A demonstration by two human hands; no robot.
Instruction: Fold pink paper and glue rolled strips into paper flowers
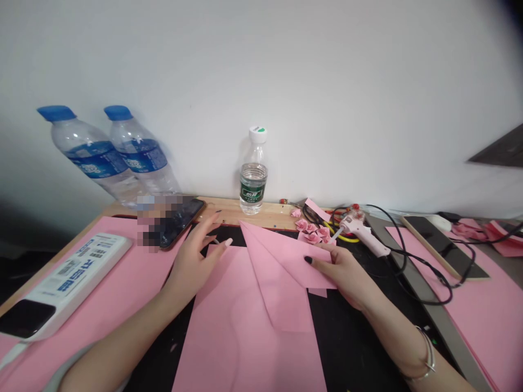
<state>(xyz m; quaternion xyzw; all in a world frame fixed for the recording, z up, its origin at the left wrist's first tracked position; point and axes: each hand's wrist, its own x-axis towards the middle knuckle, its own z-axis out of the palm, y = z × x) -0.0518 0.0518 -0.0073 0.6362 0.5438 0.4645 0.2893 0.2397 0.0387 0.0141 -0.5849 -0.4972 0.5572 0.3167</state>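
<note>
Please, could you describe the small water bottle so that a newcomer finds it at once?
Start at the white wall and go down to the light wooden strip along its foot. The small water bottle stands there, beyond the left hand and to its right. Its white cap and green label set it apart from the two blue-capped bottles further left.

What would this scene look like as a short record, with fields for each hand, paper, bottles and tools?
Left hand: fingers parted, near the pink sheet
Right hand: gripping the folded paper, thumb on top
Paper: folded piece pointed at its far end, overlapping the sheet
Bottles: two blue-capped, one white-capped, by the wall
Flowers: pink, beyond the right hand
Glue gun: right of the flowers
</note>
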